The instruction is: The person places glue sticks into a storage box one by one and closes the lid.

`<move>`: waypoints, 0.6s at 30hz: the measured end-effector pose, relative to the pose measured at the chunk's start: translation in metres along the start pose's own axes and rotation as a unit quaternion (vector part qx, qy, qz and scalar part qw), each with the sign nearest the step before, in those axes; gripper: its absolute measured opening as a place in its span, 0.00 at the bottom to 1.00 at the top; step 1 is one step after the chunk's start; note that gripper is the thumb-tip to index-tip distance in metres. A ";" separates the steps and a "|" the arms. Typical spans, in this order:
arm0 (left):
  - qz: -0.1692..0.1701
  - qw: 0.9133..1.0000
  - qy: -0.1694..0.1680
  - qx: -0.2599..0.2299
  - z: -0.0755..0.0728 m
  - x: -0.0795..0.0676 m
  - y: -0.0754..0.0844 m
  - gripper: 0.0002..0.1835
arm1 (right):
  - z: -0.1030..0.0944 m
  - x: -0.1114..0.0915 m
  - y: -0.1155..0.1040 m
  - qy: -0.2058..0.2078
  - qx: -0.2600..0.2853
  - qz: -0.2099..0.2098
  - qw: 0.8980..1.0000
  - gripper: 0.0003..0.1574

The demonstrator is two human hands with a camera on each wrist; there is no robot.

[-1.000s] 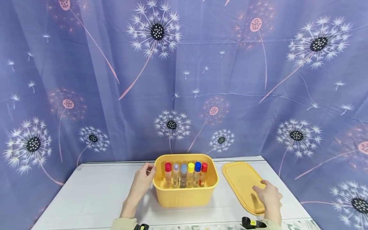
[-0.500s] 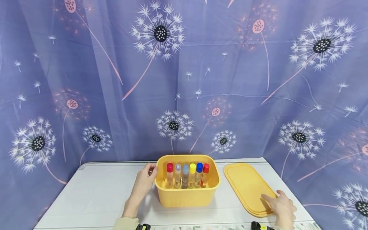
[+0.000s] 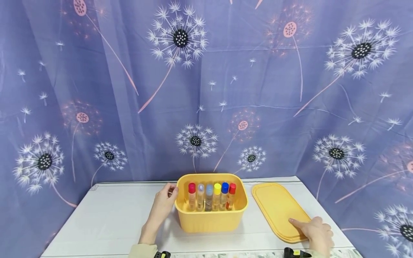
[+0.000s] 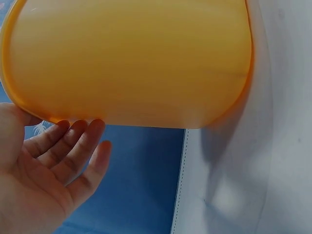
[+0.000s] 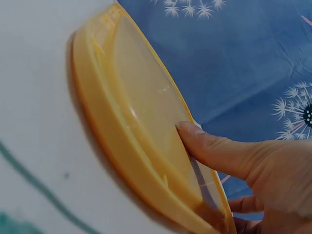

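Observation:
A yellow plastic box (image 3: pixel 211 220) stands near the middle of the table. Inside it, several clear tubes (image 3: pixel 208 199) with red, pale, blue and yellow caps stand upright in a row. My left hand (image 3: pixel 164 201) holds the box's left rim; in the left wrist view its fingertips (image 4: pixel 92 127) touch the outer wall and the thumb goes over the rim. At the right lies the flat yellow lid (image 3: pixel 279 211). My right hand (image 3: pixel 317 233) grips the lid's near right edge, thumb (image 5: pixel 209 148) on top and fingers at the outer side, partly hidden.
The white table (image 3: pixel 106 218) carries the box and lid, with a gap between them. A purple dandelion-print curtain (image 3: pixel 206 89) hangs right behind the table and along its right side. A leaf-patterned strip (image 3: pixel 232 255) shows at the front edge.
My right hand has moved right from over the lid to its near right edge and now grips it there. The left hand stays at the box rim. The whole view shifted slightly.

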State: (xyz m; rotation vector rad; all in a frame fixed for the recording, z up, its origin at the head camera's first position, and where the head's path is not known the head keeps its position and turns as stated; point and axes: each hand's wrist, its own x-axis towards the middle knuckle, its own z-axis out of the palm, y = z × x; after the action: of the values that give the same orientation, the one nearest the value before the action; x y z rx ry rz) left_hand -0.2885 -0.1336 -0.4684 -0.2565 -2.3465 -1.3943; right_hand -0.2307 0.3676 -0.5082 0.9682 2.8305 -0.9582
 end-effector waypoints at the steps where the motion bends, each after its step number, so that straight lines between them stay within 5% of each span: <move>1: -0.002 1.000 0.000 -0.001 0.000 0.000 0.001 0.06 | 0.000 0.001 -0.001 0.000 -0.003 0.008 1.000 0.80; 10: 0.000 1.000 -0.003 -0.004 0.002 -0.001 0.002 0.07 | -0.005 0.005 -0.001 -0.012 -0.035 0.020 0.999 0.84; 14: 0.003 1.000 -0.007 -0.003 0.002 -0.002 0.002 0.07 | -0.009 0.001 0.003 -0.015 -0.023 -0.004 1.000 0.75; 18: -0.001 1.000 -0.004 -0.001 0.001 -0.002 0.000 0.07 | -0.015 -0.001 0.009 -0.020 0.014 -0.076 0.997 0.58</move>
State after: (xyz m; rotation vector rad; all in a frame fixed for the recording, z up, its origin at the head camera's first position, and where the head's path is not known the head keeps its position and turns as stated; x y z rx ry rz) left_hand -0.2870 -0.1324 -0.4697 -0.2614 -2.3528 -1.3995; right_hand -0.2224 0.3812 -0.5009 0.7343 2.8987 -1.0213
